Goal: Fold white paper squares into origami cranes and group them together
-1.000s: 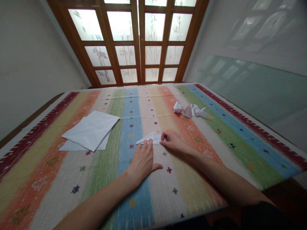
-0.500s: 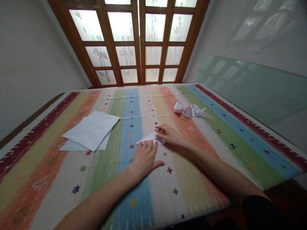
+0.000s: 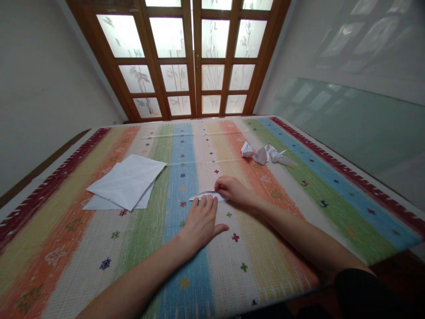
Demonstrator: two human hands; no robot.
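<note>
A small white sheet of folded paper (image 3: 203,194) lies on the table in front of me, narrow and pointed at its left end. My left hand (image 3: 200,222) rests flat, its fingertips pressing on the near side of the paper and its thumb stretched out to the right. Curled fingers of my right hand (image 3: 235,191) pinch the paper's far right edge, a flap of which stands slightly raised. The paper's right end is hidden under that hand.
Square white paper sheets (image 3: 128,181) lie stacked on the left. Several folded paper figures (image 3: 262,155) stand at the back right. A striped cloth (image 3: 142,248) covers the table, and wooden doors with glass panes (image 3: 195,84) rise beyond its far edge.
My right hand's fingers have closed from a looser, more spread pose onto the paper's far edge. The paper's upper flap now looks narrower. My left hand stays in place.
</note>
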